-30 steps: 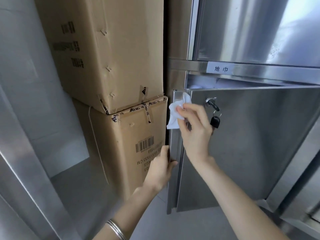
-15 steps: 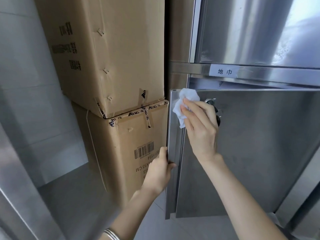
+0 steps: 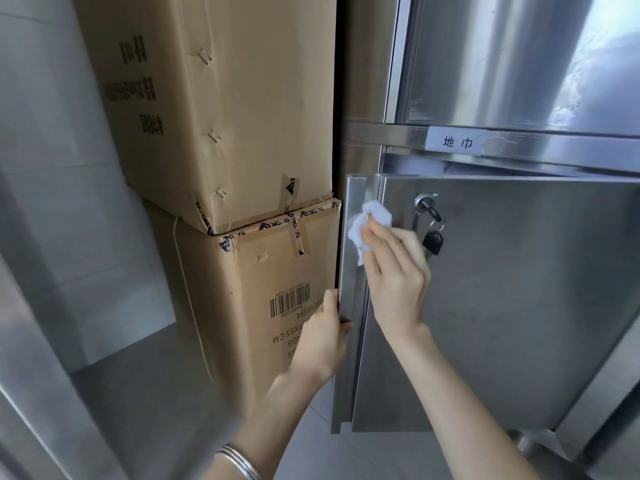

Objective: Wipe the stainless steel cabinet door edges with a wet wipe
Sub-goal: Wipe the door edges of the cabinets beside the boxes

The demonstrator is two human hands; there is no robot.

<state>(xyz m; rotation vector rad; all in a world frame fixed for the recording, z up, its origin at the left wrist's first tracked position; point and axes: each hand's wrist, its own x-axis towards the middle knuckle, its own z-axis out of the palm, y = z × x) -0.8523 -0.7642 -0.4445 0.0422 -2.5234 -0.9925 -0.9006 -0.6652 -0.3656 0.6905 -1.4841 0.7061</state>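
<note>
We list: white label (image 3: 457,143) on the cabinet rail (image 3: 561,147), "地巾"; lower cardboard box (image 3: 249,344), a barcode (image 3: 289,304) captioned "BARCODE" with digits ending "0011694", then "X55 CM" and "KGS"; its packing tape (image 3: 277,226), repeated "ANG"; upper cardboard box (image 3: 249,98), dark print we cannot read

**Boxes, a Label and a Key**

Two cardboard boxes stand stacked at the left, the upper box (image 3: 242,98) resting on the taped lower box (image 3: 263,306), which carries a barcode (image 3: 289,304). A white label (image 3: 457,143) bears two characters. A key (image 3: 427,207) sits in a lock, with a black fob (image 3: 432,242) hanging below.
</note>
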